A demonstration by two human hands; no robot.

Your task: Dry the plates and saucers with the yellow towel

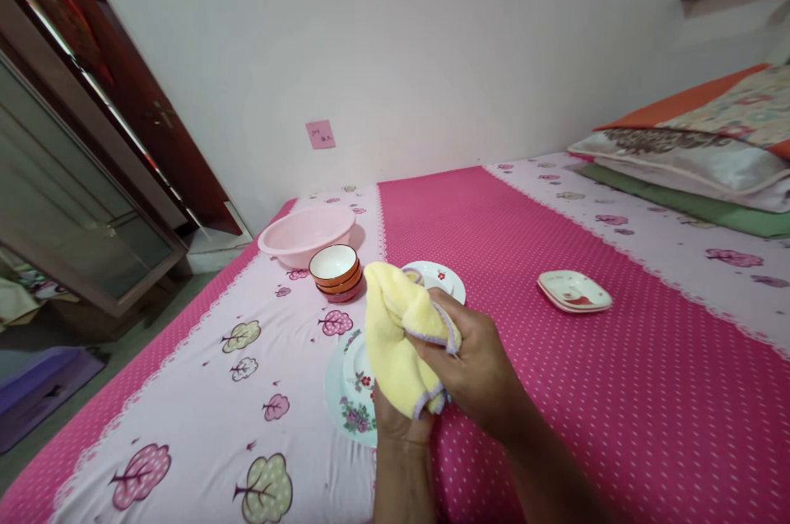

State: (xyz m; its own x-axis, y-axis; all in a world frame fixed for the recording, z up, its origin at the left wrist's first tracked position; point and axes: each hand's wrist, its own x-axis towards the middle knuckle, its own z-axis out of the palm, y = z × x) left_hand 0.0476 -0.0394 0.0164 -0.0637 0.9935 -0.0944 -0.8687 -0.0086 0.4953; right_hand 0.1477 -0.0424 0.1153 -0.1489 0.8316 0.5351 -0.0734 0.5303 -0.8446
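Your right hand (472,355) is closed on the folds of a soft yellow cloth with purple edging (395,335); your left hand (398,424) is beneath that cloth, which covers its fingers, so you cannot tell how far they open or what they hold; just left of your left hand lies a pale green, flower-patterned round plate (335,392); beyond both hands, partly behind the cloth, sits a white round plate with red flowers (455,281); farther off to their left stand stacked orange, white-lined round bowls (336,269); right of your right hand, well apart, rest squarish white dishes (573,291).
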